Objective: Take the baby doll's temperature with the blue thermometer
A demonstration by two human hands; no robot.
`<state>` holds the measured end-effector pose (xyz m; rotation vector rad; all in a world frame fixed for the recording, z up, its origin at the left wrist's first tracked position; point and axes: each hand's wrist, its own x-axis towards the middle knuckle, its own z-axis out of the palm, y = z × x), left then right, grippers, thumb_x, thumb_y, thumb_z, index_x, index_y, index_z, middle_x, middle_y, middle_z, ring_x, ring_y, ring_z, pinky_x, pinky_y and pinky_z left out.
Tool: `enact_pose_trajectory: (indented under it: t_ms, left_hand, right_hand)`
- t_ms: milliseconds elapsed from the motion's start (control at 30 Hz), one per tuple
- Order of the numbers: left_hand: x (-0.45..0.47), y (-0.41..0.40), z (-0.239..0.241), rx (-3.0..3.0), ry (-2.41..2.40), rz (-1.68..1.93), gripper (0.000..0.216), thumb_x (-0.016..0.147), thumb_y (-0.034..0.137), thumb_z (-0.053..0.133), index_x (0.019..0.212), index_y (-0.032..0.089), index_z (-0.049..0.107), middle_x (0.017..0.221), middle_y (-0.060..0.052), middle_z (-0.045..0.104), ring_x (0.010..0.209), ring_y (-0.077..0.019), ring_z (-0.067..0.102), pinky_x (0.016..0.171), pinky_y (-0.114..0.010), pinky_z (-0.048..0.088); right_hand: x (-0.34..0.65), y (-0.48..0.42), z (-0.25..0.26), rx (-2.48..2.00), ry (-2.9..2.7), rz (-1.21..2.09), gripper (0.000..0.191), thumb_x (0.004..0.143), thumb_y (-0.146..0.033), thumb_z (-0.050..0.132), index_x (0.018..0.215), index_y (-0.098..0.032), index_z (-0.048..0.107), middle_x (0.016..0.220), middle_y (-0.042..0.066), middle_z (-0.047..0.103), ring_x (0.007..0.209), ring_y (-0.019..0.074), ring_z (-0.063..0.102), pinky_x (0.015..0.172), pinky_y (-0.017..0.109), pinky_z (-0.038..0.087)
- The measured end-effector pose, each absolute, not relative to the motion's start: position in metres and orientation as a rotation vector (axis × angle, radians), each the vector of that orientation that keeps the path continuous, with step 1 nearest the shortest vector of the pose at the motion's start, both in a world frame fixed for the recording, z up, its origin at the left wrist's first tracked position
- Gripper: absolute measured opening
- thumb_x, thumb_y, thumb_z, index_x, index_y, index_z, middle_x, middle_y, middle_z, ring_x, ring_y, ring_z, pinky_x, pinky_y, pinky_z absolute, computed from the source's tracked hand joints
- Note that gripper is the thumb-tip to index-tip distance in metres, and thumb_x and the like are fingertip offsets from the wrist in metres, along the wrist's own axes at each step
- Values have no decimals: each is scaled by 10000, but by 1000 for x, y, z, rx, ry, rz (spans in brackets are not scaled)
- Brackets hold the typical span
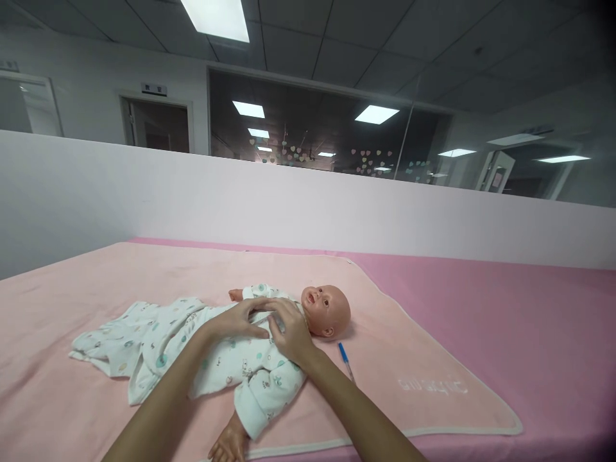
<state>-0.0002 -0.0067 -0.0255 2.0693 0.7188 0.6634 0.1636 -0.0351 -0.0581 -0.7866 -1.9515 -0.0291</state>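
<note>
Baby doll (317, 309) of smooth, glossy plastic, laid on its back on a soft pink blanket (409, 340), round bald head to the right, body dressed in a white printed sleepsuit (192, 350) of thin, crumpled cotton scattered with small teal and grey motifs. Left hand (238, 321) and right hand (289, 335) resting together on the doll's chest just below the chin, fingers bent and close together, pinching at the sleepsuit's front near the neckline; exact grip hidden by the overlapping fingers and impossible to tell. Both forearms bare, cut off by the lower edge. Doll's near hand (230, 443) poking from a loose sleeve, partly cropped at the bottom; far hand (235, 295) just showing beyond the chest. Legs lost inside the flattened, rumpled lower half of the garment. Blue pen (345, 360) lying on the blanket just beside the right wrist, partly covered by it. Blanket edged in pale binding, embroidered with pale lettering (433, 385) near its corner, upside down and too faint to read. Deeper pink sheet (529, 308) beneath. White partition wall (308, 205) behind; door sign (154, 89) above it illegible.
</note>
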Motion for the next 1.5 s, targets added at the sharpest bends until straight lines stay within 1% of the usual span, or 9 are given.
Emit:
enact_pose_trajectory:
  t_ms: [67, 233, 400, 500, 733, 900, 1167, 1300, 1500]
  left_hand:
    - [-6, -8, -26, 2044, 716, 677, 581, 641, 253, 660, 1185, 223, 460, 1209, -51, 515, 1111, -209, 466, 921, -305, 387]
    - [-10, -10, -28, 1998, 720, 755, 430, 682, 247, 626, 1099, 201, 532, 1122, -59, 577, 1060, -207, 508, 907, -317, 400]
    - [-15, -7, -28, 1990, 743, 767, 215, 659, 250, 641, 859, 175, 618, 1087, -62, 594, 1035, -217, 520, 915, -334, 393]
    - [-16, -9, -29, 2061, 821, 782, 155, 655, 252, 626, 791, 177, 624, 1086, -57, 597, 1000, -215, 538, 871, -316, 418]
    - [-6, -20, -34, 2333, 980, 938, 180, 656, 193, 527, 789, 194, 649, 1003, -36, 639, 909, -197, 566, 823, -279, 422]
    - [-1, -22, -35, 2324, 1010, 975, 216, 636, 148, 481, 767, 184, 649, 961, -33, 644, 869, -196, 571, 790, -269, 430]
    - [-5, -18, -35, 2052, 941, 906, 155, 666, 211, 521, 775, 174, 625, 1051, -46, 606, 963, -203, 536, 865, -311, 409]
    - [-8, -14, -35, 1946, 923, 877, 164, 672, 245, 556, 784, 169, 647, 1057, -49, 598, 995, -217, 523, 889, -337, 391]
    - [-9, -13, -35, 1855, 905, 867, 143, 652, 237, 592, 752, 167, 666, 1052, -52, 597, 1003, -229, 520, 903, -356, 378]
  right_hand:
    - [163, -35, -57, -776, -2017, -73, 237, 784, -132, 438, 973, -212, 557, 971, 41, 601, 944, 173, 510, 883, 351, 367]
    - [162, -32, -60, -887, -1997, -96, 117, 784, -181, 494, 848, -194, 591, 812, 36, 621, 807, 171, 522, 758, 320, 384]
    - [162, -32, -61, -898, -2000, -87, 116, 794, -171, 487, 811, -199, 598, 791, 20, 626, 778, 158, 515, 742, 304, 361]
    - [163, -32, -62, -912, -1998, -87, 122, 790, -163, 485, 823, -199, 597, 804, 19, 624, 787, 157, 513, 743, 300, 354]
    - [163, -30, -65, -938, -1979, -107, 123, 783, -171, 477, 824, -196, 590, 789, 25, 611, 796, 160, 516, 743, 295, 359]
    - [162, -31, -64, -951, -1976, -99, 129, 775, -167, 478, 827, -199, 591, 789, 24, 610, 800, 166, 512, 747, 302, 362]
    - [162, -32, -62, -931, -1964, -71, 133, 772, -149, 478, 818, -201, 593, 786, 20, 609, 788, 165, 509, 738, 300, 361]
    - [161, -33, -60, -951, -1947, -67, 105, 770, -145, 487, 781, -197, 577, 771, 12, 608, 772, 158, 510, 727, 292, 359]
    - [162, -34, -60, -963, -1949, -79, 107, 783, -154, 470, 771, -197, 568, 762, 17, 606, 768, 159, 515, 724, 289, 357]
